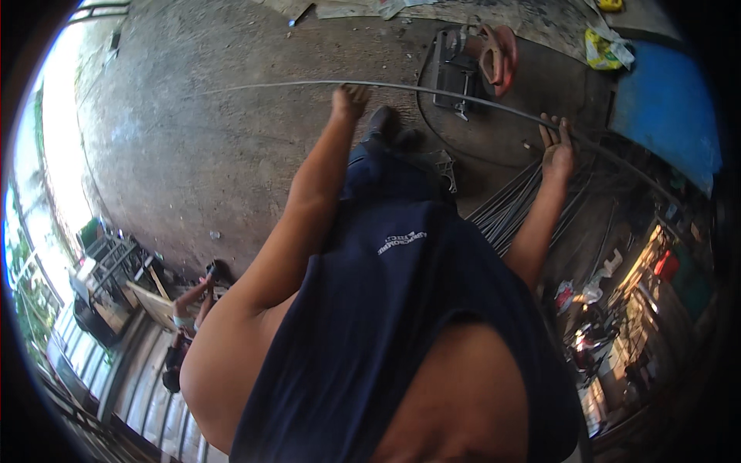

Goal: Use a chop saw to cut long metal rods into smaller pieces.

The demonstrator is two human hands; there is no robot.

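A long, thin grey metal rod (505,109) stretches across in front of me, bowing slightly from far left to right. My left hand (351,100) is closed around its middle part, palm partly hidden. Farther right, my right hand (557,150) grips the same rod with its fingers a little apart over it. Beneath the rod, between my hands, a cut-off saw (463,69) with a red guard (505,62) stands on the floor. Whether the rod touches the saw, I cannot tell.
A bundle of metal rods (505,208) lies below my right forearm. A dark cable (432,127) loops by the saw. At right are a blue sheet (668,108) and a yellow bag (602,50). Another person (185,339) is at lower left, near a metal frame (116,258).
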